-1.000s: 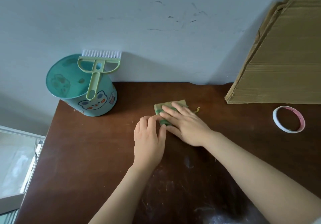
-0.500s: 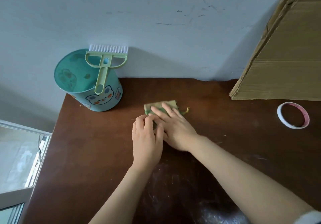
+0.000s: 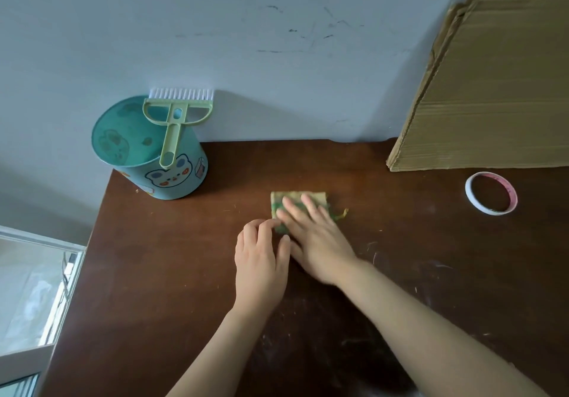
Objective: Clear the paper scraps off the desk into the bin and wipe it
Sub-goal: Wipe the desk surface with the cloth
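Cloth [image 3: 297, 197] lies flat on the counter [image 3: 184, 258] under your right hand [image 3: 314, 242], fingers straight and pressing; your left hand [image 3: 261, 261] curls at its near-left corner, pinching or not I cannot tell. Soft and light, it will likely bunch: press its middle. Its long edge runs left-right beyond your fingertips.

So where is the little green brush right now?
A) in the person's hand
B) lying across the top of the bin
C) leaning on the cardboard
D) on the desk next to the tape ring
B: the brush lies across the open top of the bin, with its white bristles toward the wall and its handle pointing at the desk.
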The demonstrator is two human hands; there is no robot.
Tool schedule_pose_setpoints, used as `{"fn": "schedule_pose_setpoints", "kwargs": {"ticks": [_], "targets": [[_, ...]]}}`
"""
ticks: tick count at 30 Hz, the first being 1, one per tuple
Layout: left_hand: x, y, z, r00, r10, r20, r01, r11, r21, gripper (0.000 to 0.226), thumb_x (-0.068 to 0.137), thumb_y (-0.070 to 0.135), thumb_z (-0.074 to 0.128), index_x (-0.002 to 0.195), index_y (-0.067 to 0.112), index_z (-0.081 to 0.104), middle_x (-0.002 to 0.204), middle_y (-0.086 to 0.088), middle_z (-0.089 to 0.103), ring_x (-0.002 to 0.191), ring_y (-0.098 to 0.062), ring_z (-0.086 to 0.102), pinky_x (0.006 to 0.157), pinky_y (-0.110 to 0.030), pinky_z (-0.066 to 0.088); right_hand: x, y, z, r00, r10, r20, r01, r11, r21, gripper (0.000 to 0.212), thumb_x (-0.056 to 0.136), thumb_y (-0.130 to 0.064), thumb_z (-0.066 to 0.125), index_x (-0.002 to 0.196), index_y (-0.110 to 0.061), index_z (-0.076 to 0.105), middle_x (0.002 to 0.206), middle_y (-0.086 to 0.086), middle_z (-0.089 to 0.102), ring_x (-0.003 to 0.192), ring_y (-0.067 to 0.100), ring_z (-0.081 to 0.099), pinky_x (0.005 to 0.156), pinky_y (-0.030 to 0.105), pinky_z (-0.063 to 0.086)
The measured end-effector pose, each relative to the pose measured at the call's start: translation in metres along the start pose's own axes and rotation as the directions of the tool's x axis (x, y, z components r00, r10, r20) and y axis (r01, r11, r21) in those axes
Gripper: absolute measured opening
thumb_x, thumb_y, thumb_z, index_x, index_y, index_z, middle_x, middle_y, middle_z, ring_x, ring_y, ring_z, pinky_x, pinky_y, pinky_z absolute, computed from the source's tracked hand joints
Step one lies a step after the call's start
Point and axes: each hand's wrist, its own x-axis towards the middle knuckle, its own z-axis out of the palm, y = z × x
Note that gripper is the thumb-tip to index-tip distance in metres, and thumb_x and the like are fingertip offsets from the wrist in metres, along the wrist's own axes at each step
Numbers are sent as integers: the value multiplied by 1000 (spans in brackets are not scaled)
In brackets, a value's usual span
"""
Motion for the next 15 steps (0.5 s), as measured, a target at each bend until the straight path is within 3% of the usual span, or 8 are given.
{"fn": "schedule_pose_setpoints", "kwargs": {"ticks": [4, 11, 15], "targets": [[-8, 2, 2, 1000, 8, 13, -8, 1000, 9, 27, 92, 24, 51, 117, 16, 55, 117, 1, 48, 113, -16, 40, 99, -30, 33, -66, -9, 19, 994, -106, 38, 104, 994, 46, 63, 91, -60, 8, 149, -36, 1, 151, -22, -15, 139, 9, -29, 108, 27, -21], [-29, 10, 8, 997, 32, 71, -35, 998, 45, 29, 94, 28, 50, 120, 17, 55, 120, 1, 49, 115, -16, 42, 101, -32, 33, -26, 42, -8, 980, 200, -9, -200, 978, -66, 59, 97, -53, 15, 150, -29, 5, 159, -9, -6, 144, 20, -16, 116, 37, -5], [-39, 14, 11, 997, 31, 77, -35, 998, 49, 30, 94, 28, 49, 121, 17, 54, 122, 0, 49, 116, -17, 41, 102, -32, 32, -14, 23, -5, 980, 197, 18, -197, 980, -27, 60, 97, -53, 13, 150, -27, 1, 158, -6, -10, 143, 24, -19, 115, 40, -9]]}}
